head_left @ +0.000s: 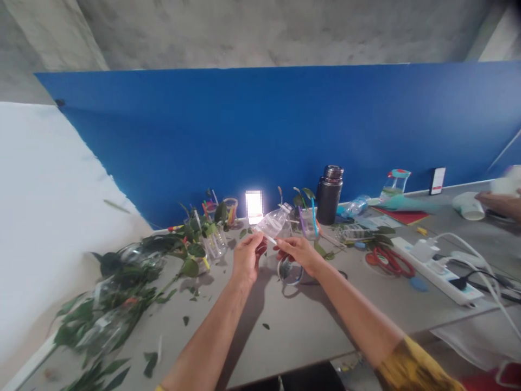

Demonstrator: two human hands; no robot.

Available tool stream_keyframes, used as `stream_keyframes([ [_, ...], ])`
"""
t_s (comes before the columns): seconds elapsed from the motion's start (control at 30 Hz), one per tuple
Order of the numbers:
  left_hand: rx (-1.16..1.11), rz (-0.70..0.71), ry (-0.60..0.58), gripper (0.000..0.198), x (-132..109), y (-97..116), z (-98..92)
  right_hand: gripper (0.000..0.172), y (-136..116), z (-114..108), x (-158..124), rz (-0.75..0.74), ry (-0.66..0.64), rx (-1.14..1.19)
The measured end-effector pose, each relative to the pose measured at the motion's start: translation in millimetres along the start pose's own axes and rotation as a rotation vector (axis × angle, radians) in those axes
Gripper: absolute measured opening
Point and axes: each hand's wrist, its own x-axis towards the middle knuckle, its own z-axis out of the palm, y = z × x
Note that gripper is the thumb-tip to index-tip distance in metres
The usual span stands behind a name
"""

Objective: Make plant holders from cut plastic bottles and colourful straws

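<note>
My left hand [246, 256] and my right hand [299, 252] meet above the middle of the table, both closed in pinches. Between them is a clear plastic bottle piece [273, 220], its neck tilted up to the right. A narrow white strip [266, 237] runs along its near edge, from my left fingers to my right fingertips. The left fingers grip the bottle's lower edge; the right ones pinch the strip's end. Just below my right hand, a round clear-and-white ring [290, 271], perhaps a tape roll, is on the table.
Cut leafy stems [122, 288] cover the left side. Behind them stand clear containers [215, 241] with leaves and coloured sticks. A dark thermos [329, 194], a lit screen [254, 206], a red cord [389, 262] and a power strip [439, 271] surround my hands. Another person's hand [500, 205] is far right.
</note>
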Motion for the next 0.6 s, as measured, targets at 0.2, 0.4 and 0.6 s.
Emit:
stream_keyframes([
  [0.2,-0.119,-0.146,0.016,0.02,2.0,7.8,-5.7,0.026,-1.6,7.7,9.6,-0.042,0.04,-0.165],
  [0.4,-0.246,-0.334,0.15,0.018,2.2,11.8,-7.3,0.032,5.6,13.9,18.9,0.034,-0.051,-0.034],
  [0.6,-0.25,-0.349,0.141,0.021,6.5,5.9,-8.0,0.039,10.1,16.7,21.9,0.146,-0.04,0.031],
])
